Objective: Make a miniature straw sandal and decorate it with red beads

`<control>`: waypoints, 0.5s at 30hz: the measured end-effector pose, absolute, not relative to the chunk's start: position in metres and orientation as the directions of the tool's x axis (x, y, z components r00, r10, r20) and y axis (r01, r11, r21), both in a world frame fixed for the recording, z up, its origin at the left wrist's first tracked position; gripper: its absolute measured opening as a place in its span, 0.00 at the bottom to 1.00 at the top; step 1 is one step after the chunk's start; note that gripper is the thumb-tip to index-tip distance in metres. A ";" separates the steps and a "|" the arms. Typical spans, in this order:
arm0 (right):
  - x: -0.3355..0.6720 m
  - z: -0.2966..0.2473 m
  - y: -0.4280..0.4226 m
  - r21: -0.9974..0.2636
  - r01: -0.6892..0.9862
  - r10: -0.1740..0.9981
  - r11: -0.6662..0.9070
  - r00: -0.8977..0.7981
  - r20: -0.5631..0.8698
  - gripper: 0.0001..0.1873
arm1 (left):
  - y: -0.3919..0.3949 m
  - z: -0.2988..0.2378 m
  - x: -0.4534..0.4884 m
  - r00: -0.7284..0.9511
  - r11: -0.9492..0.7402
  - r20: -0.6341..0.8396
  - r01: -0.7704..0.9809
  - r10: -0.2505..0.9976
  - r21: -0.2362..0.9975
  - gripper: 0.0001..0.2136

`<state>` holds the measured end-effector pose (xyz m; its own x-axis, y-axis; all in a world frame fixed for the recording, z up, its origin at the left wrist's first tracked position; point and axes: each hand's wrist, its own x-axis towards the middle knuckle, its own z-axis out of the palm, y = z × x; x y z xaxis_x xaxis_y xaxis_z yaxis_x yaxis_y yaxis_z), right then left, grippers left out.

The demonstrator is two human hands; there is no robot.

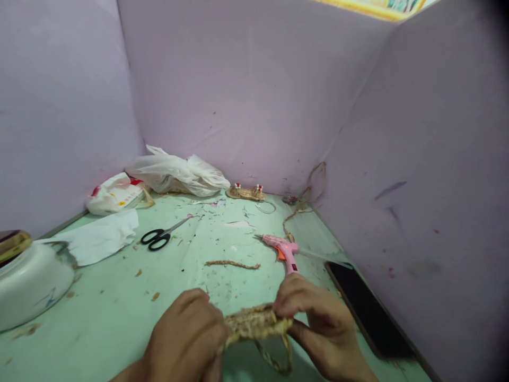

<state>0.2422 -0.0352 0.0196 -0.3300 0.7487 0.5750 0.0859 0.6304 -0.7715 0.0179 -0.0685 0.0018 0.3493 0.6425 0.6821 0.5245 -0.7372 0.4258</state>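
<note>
Both my hands hold a small woven straw piece low at the front of the green table. My left hand is closed around its left end. My right hand pinches its right end with thumb and fingers. A loop of braided straw hangs below the piece. A pink glue gun lies just beyond my right hand, and a short braided straw strand lies flat on the table ahead of my hands.
Black-handled scissors lie left of centre. A dark phone lies by the right wall. A white bowl sits at the left edge, white paper and plastic bags behind. Small finished straw pieces rest by the back wall.
</note>
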 end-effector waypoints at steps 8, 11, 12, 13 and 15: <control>0.216 -0.007 -0.019 -0.998 0.070 0.999 0.005 0.036 0.007 0.13 | -0.037 -0.014 0.025 0.405 0.290 -0.256 -0.023 0.878 0.957 0.16; 0.225 -0.011 -0.007 -0.962 0.271 0.995 0.030 0.086 0.055 0.18 | -0.030 -0.016 0.025 0.335 0.431 -0.367 -0.140 0.868 0.891 0.14; 0.232 -0.011 -0.002 -0.938 0.345 0.987 0.022 0.145 0.076 0.20 | -0.028 -0.016 0.024 0.301 0.439 -0.379 -0.164 0.875 0.883 0.13; 0.241 -0.012 0.002 -0.918 0.396 0.974 0.001 0.207 0.091 0.22 | -0.027 -0.015 0.023 0.273 0.442 -0.387 -0.181 0.881 0.878 0.12; 0.259 -0.012 0.010 -0.869 0.490 0.949 -0.067 0.300 0.096 0.25 | -0.025 -0.013 0.021 0.233 0.446 -0.400 -0.201 0.887 0.872 0.12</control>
<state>0.2594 0.0105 -0.0125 0.2998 0.9491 0.0961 0.4903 -0.0669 -0.8690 0.0206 -0.0247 -0.0130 0.2330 0.8866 -0.3995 -0.2008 0.4458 0.8723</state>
